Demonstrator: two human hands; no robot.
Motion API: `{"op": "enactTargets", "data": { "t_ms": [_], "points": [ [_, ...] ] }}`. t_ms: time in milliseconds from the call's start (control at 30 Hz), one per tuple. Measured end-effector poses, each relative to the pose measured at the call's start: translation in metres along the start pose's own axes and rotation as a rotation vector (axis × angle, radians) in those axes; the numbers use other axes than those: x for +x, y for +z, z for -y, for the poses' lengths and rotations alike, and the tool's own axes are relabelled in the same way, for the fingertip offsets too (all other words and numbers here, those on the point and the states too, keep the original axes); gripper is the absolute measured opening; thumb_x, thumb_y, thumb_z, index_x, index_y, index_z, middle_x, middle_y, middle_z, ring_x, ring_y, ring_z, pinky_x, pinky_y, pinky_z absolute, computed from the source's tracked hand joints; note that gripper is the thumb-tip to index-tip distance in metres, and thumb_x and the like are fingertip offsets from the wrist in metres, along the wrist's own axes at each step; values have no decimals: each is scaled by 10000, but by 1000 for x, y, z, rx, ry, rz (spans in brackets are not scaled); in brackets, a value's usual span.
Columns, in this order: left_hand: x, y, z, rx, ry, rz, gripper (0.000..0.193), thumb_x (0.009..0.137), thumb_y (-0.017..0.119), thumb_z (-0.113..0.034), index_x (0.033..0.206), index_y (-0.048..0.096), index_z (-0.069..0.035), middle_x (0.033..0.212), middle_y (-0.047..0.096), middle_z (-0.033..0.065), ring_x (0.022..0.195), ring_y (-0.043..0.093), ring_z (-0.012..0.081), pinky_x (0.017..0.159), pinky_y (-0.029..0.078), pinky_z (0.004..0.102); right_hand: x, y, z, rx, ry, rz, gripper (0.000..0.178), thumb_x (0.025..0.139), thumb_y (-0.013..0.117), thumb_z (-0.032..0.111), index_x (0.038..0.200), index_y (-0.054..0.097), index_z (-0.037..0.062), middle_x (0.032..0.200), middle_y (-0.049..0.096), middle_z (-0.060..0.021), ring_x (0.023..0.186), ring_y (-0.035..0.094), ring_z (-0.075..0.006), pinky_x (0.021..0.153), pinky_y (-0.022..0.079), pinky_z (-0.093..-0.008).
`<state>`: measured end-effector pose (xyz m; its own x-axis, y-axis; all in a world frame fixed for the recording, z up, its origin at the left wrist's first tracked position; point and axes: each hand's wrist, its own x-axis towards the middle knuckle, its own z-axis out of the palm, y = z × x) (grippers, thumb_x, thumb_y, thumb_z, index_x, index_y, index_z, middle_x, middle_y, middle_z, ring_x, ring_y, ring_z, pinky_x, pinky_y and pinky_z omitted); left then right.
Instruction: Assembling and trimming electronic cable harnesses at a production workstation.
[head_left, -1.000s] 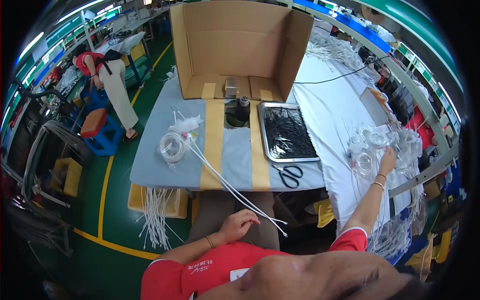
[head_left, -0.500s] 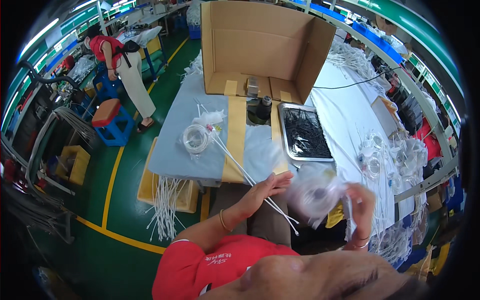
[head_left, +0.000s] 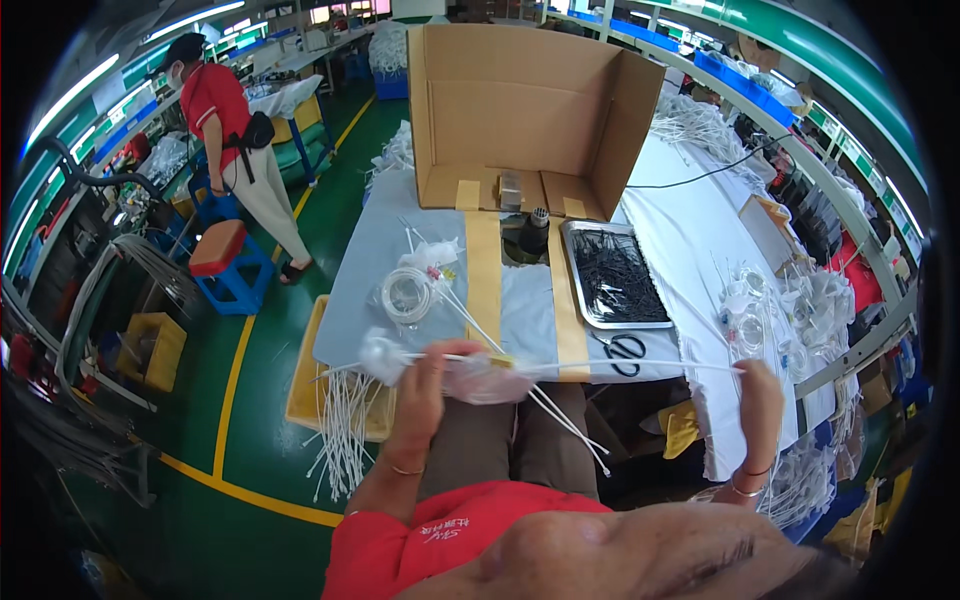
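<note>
A white cable (head_left: 640,366) stretches nearly level across the table's front edge between my two hands. My left hand (head_left: 418,395) is closed round it, together with a blurred plastic-wrapped bundle (head_left: 490,383). Out to the right, the fingers of my right hand (head_left: 760,400) pinch the cable's far end. Beyond my left hand lies another white cable coil (head_left: 405,296) in clear plastic, its straight leads running toward my lap. Black-handled scissors (head_left: 627,354) rest near the front edge, below a metal tray (head_left: 640,325) of short black pieces.
An open cardboard box (head_left: 520,90) stands at the back, with a dark heat-gun-like nozzle (head_left: 534,235) before it. White cables (head_left: 345,425) hang over a yellow bin (head_left: 303,395) at left. More bagged cables (head_left: 750,325) lie right. Another person (head_left: 225,130) stands beside a blue stool (head_left: 232,285).
My left hand has moved left and closed on the plastic-wrapped bundle. My right hand has moved right, drawing the cable straight. The scissors have come into sight. The other person stands more upright.
</note>
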<state>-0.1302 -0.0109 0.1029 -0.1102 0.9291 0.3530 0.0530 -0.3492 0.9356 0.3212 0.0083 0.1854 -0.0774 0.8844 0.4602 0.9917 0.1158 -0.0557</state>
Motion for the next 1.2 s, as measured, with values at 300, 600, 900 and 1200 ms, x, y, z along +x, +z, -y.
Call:
{"op": "enactTargets", "data": {
  "t_ms": [300,600,900,1200],
  "points": [
    [-8,-72,-17,-102,-46,-544,493,1079,329,-360,997,649,6,852,627,64,789,606,136,758,501,268,-14,19,33,827,64,162,240,906,589,27,1141,640,22,970,690,-62,928,636,-163,840,488,-308],
    [-32,-51,34,911,91,-70,242,978,463,-160,937,665,-34,775,651,110,683,628,250,643,488,391,-4,105,96,624,-452,621,312,908,663,213,1178,654,57,1055,695,-168,942,669,-337,793,528,-360],
    [-45,49,64,775,-12,356,250,930,554,-337,963,681,-124,766,669,160,656,647,386,538,484,506,49,100,208,1272,-231,516,278,960,626,213,1162,672,27,919,691,-95,763,625,-141,693,490,-278],
    [-52,24,84,660,-103,544,332,933,580,-360,1074,655,-69,1043,664,207,949,640,395,811,514,474,29,123,204,1231,-281,810,145,943,647,132,967,712,5,865,637,-39,715,577,-78,612,455,-215]
  ]
}}
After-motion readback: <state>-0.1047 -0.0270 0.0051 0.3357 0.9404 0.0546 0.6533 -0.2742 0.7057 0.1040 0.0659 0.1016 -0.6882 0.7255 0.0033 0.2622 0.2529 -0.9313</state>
